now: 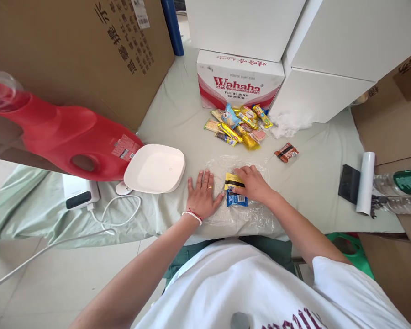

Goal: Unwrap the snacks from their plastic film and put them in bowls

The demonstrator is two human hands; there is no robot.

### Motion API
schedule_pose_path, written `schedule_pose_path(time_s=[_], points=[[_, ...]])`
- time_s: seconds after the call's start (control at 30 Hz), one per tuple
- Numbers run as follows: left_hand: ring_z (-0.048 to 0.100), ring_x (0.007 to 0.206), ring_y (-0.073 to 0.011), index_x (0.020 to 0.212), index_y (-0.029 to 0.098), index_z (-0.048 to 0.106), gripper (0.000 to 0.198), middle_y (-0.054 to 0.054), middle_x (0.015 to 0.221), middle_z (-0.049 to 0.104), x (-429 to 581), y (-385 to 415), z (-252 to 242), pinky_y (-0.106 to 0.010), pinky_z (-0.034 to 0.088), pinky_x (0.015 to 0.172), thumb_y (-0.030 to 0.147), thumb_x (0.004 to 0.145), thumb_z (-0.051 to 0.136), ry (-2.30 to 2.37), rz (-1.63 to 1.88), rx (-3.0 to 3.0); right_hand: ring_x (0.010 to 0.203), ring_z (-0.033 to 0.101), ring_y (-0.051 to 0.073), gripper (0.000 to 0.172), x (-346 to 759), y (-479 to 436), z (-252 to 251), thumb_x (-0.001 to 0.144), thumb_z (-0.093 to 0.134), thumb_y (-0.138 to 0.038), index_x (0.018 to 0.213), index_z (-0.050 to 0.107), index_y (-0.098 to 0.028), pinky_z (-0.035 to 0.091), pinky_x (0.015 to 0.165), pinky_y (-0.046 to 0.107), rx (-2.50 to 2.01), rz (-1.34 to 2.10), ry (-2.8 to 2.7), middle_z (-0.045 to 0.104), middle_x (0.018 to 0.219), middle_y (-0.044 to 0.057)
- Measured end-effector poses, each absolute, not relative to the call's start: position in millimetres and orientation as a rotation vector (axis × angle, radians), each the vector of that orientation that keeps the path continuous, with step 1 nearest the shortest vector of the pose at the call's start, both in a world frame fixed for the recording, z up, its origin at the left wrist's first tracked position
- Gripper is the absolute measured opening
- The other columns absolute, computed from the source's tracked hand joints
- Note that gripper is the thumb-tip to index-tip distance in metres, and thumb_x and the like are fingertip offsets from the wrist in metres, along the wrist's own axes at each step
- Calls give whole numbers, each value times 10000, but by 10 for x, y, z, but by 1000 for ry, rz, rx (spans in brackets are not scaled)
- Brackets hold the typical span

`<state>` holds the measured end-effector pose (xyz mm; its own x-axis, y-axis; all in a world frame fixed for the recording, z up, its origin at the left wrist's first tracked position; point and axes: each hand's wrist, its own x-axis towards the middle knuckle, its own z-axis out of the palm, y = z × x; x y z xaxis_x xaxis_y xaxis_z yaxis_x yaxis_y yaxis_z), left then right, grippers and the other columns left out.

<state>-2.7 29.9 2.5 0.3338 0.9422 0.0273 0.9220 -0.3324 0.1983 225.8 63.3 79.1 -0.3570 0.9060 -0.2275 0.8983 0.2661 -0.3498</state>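
My left hand point(202, 196) lies flat with its fingers spread on the cloth, at the left edge of a clear plastic bag point(222, 217). On that bag rests a yellow and blue snack packet point(236, 199), its printed side with a barcode facing up. My right hand point(255, 183) closes on the packet's right side, thumb and fingers over its edge. A white square dish point(154, 167) stands left of my left hand. Behind the bag is a pile of wrapped snacks point(238, 125). One reddish-brown snack packet point(286, 152) lies apart, to the right.
At the left are a red detergent bottle point(78, 137), a white power bank point(79, 192) and a cable. A Wahaba water carton point(241, 80) and white boxes point(329, 55) stand behind. On the right lie a white roll point(366, 183) and plastic bottles point(407, 183).
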Motion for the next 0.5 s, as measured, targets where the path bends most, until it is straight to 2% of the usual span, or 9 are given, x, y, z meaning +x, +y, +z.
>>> schedule_pose_path(time_s=[0.17,0.3,0.5], points=[[188,1617,-381,1645,70,293,839,-192,1723,237,-12,296,48,-695,75,1273,620,1014,363,1716,187,2441,1153,496,340,492,2265,708,820,919,732,-373,1361,651,-172,420,1000,448,-1858,656,-2473,646,1225,147],[183,1618,-386,1643,65,294,841,-196,1722,238,-13,301,66,-699,67,1274,614,1011,374,1710,185,2427,1083,512,293,522,2348,541,993,925,728,-397,1382,636,-162,427,999,403,-1695,678,-2420,650,1174,126],[179,1620,-380,1641,68,300,813,-200,1721,242,-17,303,54,-702,61,1272,589,1020,359,1700,206,2416,1164,489,322,637,2168,168,851,903,756,-350,1478,544,-176,422,976,437,-1644,668,-2671,614,1331,156]])
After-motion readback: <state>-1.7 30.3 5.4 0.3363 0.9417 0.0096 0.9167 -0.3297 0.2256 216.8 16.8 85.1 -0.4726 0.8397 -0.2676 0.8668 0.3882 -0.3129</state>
